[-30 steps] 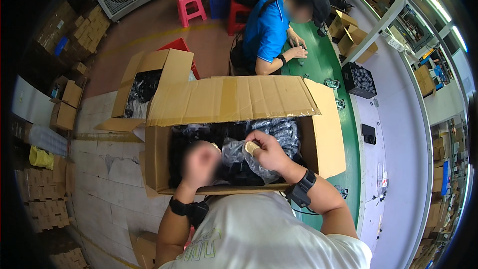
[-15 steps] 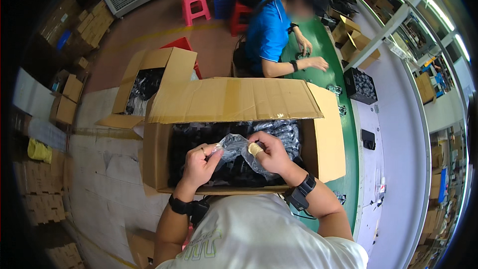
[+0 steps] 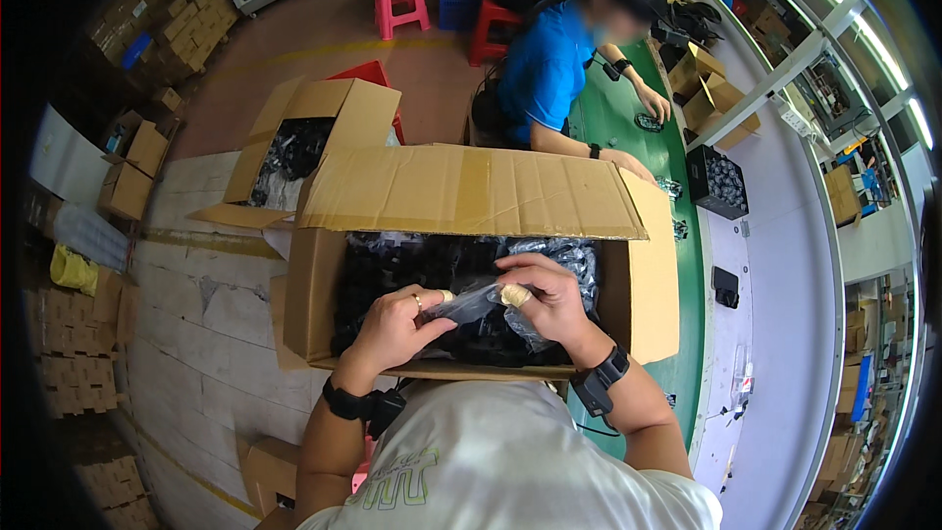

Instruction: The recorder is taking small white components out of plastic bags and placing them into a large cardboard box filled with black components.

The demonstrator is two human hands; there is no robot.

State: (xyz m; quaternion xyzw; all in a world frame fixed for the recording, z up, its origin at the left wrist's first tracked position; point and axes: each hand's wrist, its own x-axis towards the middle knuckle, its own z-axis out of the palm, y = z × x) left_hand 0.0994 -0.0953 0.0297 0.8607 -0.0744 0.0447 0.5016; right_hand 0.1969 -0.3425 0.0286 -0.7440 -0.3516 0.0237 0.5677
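Both hands work over the open cardboard box [image 3: 648, 285]. Left hand [image 3: 397, 327] and right hand [image 3: 545, 294] each pinch an end of a clear plastic bag [image 3: 473, 302] — fingers closed on it, film stretched taut between them, probably to keep it off the dark parts [image 3: 412, 270] packed below. Bag contents unclear; box depth hidden by the raised flap [image 3: 471, 191].
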